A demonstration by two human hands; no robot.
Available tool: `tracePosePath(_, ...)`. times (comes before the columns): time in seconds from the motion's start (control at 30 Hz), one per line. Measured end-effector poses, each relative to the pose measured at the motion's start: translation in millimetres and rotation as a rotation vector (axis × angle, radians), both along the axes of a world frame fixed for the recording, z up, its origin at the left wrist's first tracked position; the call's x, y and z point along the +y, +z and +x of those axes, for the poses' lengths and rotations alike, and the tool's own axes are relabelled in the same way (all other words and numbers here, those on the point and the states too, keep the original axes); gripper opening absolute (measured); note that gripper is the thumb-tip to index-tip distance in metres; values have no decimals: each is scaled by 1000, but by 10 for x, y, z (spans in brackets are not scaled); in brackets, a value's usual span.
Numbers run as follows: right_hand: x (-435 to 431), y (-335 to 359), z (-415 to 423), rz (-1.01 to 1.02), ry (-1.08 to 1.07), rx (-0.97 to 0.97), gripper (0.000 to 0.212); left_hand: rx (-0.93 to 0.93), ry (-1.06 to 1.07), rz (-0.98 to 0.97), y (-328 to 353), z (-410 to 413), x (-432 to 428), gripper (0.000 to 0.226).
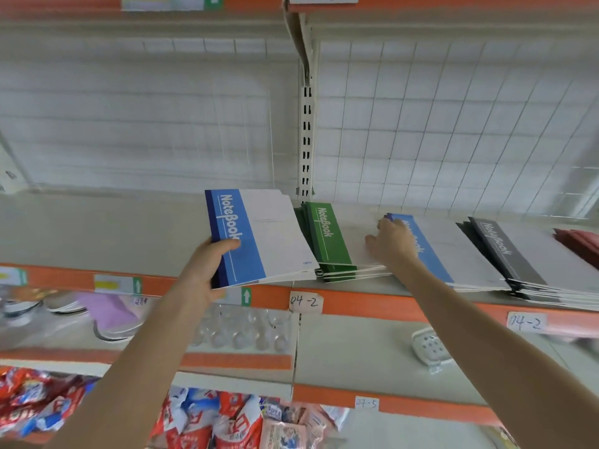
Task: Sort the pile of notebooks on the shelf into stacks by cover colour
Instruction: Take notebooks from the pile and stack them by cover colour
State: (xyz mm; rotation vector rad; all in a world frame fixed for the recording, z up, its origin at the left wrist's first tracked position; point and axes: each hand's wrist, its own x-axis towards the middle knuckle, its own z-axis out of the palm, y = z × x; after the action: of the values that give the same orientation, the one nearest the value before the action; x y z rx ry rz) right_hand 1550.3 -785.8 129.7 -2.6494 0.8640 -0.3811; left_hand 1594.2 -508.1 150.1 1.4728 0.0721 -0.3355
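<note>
- Head view: a thin bundle of white paper notebooks with blue spine bands (259, 238) hangs tilted above the front edge of the grey metal shelf (97, 228). The left hand (207, 270) grips its near spine corner, thumb on top.
- The right hand (392, 241) rests with loosely straight fingers on the far left corner of the blue-banded stack (453, 251), gripping nothing.
- A green-banded stack (330, 238) lies just left of that, a black-banded stack (505, 251) just right, and a red stack (580, 241) at the shelf's right end.

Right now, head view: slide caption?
Left hand holds blue notebook; right hand touches blue stack between green stack and black stack.
</note>
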Motion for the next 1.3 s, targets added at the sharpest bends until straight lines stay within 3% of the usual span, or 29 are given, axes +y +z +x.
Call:
tracePosePath(0.1, 123, 7, -94, -109, 32, -73, 36, 7, -46, -38, 13, -36, 41, 17)
tracePosePath(0.17, 275, 38, -155, -30, 120, -210, 29, 4, -102, -66, 16, -50, 23, 18)
tracePosePath(0.33, 557, 178, -384, 596, 145, -258, 41, -39, -252, -112, 42, -155, -254, 21)
tracePosePath(0.4, 526, 178, -519, 706, 110, -273, 38, -62, -302, -118, 46, -234, -424, 21)
tracePosePath(0.67, 25, 160, -1012, 695, -151, -422, 26, -21, -375, -84, 59, -558, -1051, 11)
tracePosePath(0.8, -318, 94, -1213, 721, -254, -455, 5, -13, -392, -75, 57, -683, -1295, 19)
tracePosePath(0.93, -619, 54, -1342, 745, -322, -492, 10, 0, -394, -85, 47, -778, -1474, 26)
tracePosePath(1.13, -1083, 34, -1297, 504, -365, -397, 7, 11, -333, -71, 32, -774, -1541, 29)
tracePosePath(1.3, -1187, -42, -1189, 249, -372, -198, 23, 14, -262, -89, 23, -678, -1477, 27)
